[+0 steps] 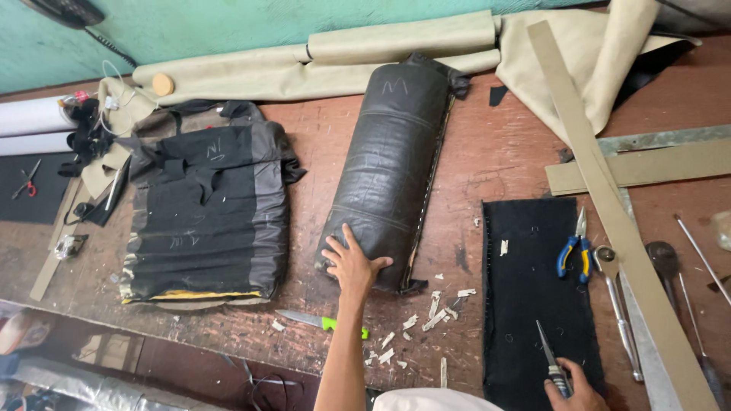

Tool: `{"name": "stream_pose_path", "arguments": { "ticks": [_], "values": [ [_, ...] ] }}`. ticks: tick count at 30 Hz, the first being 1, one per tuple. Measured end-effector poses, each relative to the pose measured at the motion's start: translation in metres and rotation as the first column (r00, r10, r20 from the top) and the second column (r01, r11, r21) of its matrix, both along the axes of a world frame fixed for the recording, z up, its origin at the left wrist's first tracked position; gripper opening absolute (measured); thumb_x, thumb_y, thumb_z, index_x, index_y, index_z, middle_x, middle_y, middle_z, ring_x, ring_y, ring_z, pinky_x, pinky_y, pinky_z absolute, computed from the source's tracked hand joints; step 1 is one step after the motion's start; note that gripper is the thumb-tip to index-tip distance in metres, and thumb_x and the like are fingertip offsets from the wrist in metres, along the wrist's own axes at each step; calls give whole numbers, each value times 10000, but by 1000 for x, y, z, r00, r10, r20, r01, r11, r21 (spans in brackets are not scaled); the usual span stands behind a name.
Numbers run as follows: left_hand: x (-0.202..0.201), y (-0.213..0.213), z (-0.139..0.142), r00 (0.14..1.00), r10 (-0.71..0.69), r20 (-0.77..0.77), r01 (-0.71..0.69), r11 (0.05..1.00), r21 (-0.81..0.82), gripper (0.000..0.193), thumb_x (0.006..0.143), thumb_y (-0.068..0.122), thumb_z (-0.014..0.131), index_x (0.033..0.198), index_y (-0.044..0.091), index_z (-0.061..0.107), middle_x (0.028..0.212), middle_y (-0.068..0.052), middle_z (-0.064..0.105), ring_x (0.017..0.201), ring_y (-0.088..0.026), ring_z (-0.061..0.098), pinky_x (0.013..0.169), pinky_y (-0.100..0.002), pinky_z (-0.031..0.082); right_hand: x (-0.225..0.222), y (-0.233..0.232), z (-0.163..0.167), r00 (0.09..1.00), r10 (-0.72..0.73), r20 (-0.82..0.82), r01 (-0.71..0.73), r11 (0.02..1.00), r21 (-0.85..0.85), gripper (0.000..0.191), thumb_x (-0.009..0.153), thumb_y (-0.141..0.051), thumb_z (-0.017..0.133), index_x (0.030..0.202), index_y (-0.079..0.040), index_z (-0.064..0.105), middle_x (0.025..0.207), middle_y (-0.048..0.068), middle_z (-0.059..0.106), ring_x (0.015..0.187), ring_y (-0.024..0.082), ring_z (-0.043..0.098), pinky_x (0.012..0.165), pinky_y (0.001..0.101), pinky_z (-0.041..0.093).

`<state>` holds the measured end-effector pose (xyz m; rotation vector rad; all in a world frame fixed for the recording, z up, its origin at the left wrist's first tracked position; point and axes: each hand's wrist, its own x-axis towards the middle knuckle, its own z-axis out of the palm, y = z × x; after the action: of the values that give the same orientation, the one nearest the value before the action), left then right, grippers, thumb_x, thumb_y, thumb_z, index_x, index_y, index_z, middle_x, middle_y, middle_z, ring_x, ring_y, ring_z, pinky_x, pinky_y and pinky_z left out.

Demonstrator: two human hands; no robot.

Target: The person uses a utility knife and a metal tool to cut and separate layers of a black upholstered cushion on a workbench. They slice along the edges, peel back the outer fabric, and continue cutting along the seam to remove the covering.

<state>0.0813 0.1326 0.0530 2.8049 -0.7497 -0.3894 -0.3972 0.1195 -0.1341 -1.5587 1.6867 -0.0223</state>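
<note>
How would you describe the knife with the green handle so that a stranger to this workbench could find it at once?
Start at the long reddish-brown workbench and find the black padded roll under the left hand. Just below that hand, near the bench's front edge, lies the knife, flat among pale scraps. Its bright green handle sets it apart from the blue-and-yellow pliers and the bare metal tools further right.

Pretty clearly an upholstery workshop. A worn, scratched wooden workbench (pixel 472 152) is littered with scraps and offcuts (pixel 435 308), and rolls of beige fabric (pixel 320 65) are stacked along a green wall (pixel 198 27). Hand tools are scattered all over: pliers with blue and yellow handles (pixel 576 250), red scissors (pixel 27 183), a green-handled knife (pixel 320 322), metal rulers (pixel 647 141). Black padded cushions (pixel 205 209) with chalk marks are laid out on the bench too.
</note>
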Motion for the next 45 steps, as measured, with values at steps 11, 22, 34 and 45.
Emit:
{"name": "stream_pose_path", "arguments": {
  "ticks": [11, 22, 34, 45],
  "values": [
    [-1, -2, 3, 1000, -7, -5, 7, 1000, 4, 1426, 564, 526, 975, 1613, 142, 89, 1610, -380, 102, 1436, -645, 181, 1041, -755, 336, 4, 0, 2, 995, -29, 91, 29, 1000, 1, 718, 723, -189, 840, 1395, -221, 587, 1054, 156, 786, 973, 271, 800, 928, 387, 600],
    [-3, 0, 2, 1000, -2, 17, 2, 1000, 17, 1419, 564, 544, 962, 1614, 176, 80, 1621, -351, 103, 1453, -618, 184, 1037, -739, 365, 24, -26, -2, 1000, -9, 30, 6, 996, 86, 646, 758, -269, 811, 1367, -256, 598, 1070, 161, 766, 1019, 331, 749, 921, 428, 590],
    [-5, 3, -2, 997, -55, 57, 49, 994, 97, 1378, 600, 637, 896, 1618, 154, 104, 1604, -367, 144, 1429, -620, 221, 1003, -738, 393, 20, 22, 61, 997, -49, -51, 44, 994, -97, 563, 812, -320, 755, 1348, -277, 590, 1099, 179, 758, 1049, 417, 715, 884, 496, 574],
    [-23, 23, 12, 987, -143, 74, 121, 964, 237, 1325, 665, 665, 853, 1593, 27, 154, 1501, -466, 270, 1315, -658, 387, 1019, -674, 431, 30, 16, 93, 994, -64, -87, 64, 998, -2, 565, 845, -332, 731, 1386, -255, 589, 1063, 168, 779, 986, 387, 751, 853, 494, 583]
  ]
}}
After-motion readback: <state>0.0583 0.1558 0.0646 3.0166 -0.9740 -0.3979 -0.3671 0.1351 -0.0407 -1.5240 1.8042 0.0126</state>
